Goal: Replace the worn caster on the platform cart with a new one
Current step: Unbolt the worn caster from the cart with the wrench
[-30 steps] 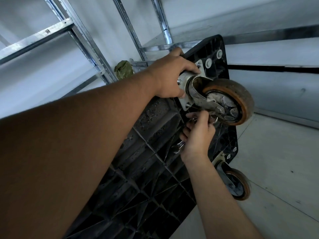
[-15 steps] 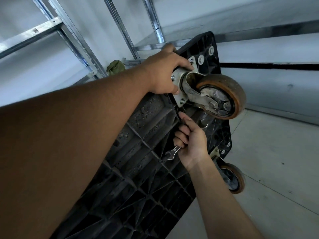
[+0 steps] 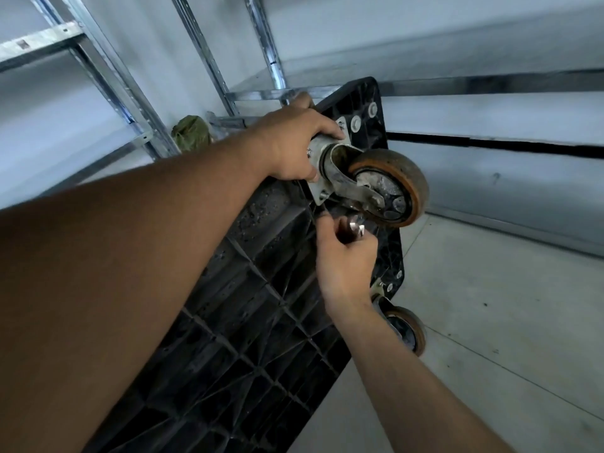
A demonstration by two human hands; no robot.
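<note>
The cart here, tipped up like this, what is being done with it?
A person is working on the underside of the black platform cart, tipped up near metal shelving. The left hand grips the worn caster at its mounting plate; the right hand holds a small metal tool, probably a wrench, just below that plate. The caster is not yet off: bolts show at the plate's corners.

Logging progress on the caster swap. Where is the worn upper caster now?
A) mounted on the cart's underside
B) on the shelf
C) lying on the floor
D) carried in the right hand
A: the caster has its plate flat against the cart, with bolts showing at the corners. The left hand grips the plate and the right hand holds a metal tool.
</note>
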